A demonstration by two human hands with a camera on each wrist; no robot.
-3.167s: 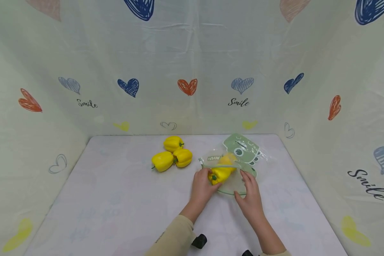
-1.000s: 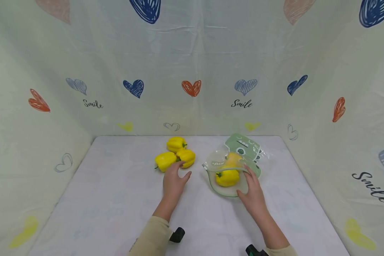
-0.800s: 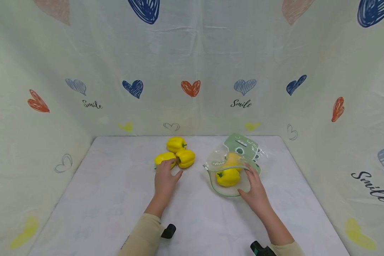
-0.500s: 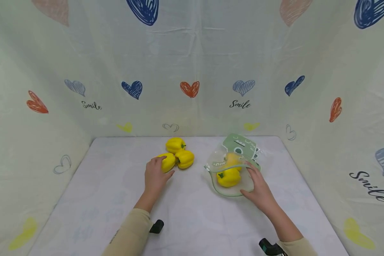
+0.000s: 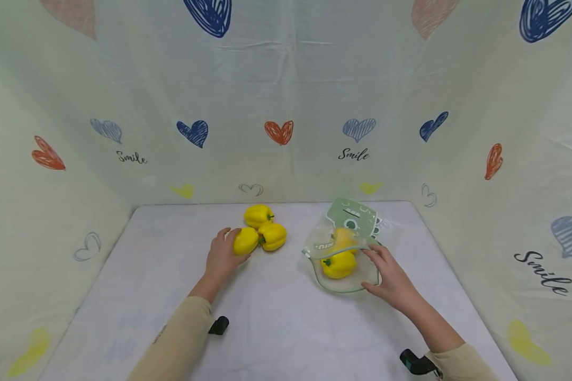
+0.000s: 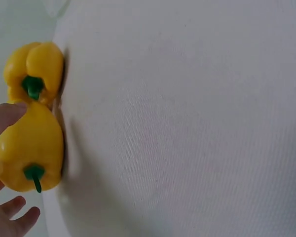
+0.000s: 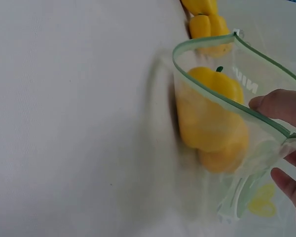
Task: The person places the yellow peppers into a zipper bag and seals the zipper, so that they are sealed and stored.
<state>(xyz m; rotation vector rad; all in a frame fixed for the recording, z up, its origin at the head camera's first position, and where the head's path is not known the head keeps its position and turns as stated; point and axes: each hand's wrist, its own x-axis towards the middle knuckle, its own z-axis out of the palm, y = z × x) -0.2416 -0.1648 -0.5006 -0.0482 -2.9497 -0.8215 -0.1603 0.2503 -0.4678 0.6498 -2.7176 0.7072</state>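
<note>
In the head view, my left hand (image 5: 222,257) reaches round the leftmost yellow bell pepper (image 5: 246,242), thumb and fingers spread on either side. The left wrist view shows the thumb (image 6: 7,118) over that pepper (image 6: 32,145) and several fingertips standing partly apart from its stem end. Two more bell peppers touch it, one behind (image 5: 258,216) and one at its right (image 5: 273,236). My right hand (image 5: 392,275) holds the right edge of a clear zip bag (image 7: 227,101) with a green rim, its mouth gaping. Yellow peppers (image 7: 202,118) lie inside, at least two, overlapping.
A white cloth (image 5: 286,323) covers the table. Behind it hangs a curtain (image 5: 314,79) printed with hearts. The bag's green cartoon print (image 5: 351,216) lies toward the table's back edge. Black wrist devices (image 5: 219,325) sit by both sleeves.
My left hand left the pepper at the bag's mouth and moved left to the loose group, round the leftmost one. My right hand stayed at the bag, its forearm swinging outward to the right.
</note>
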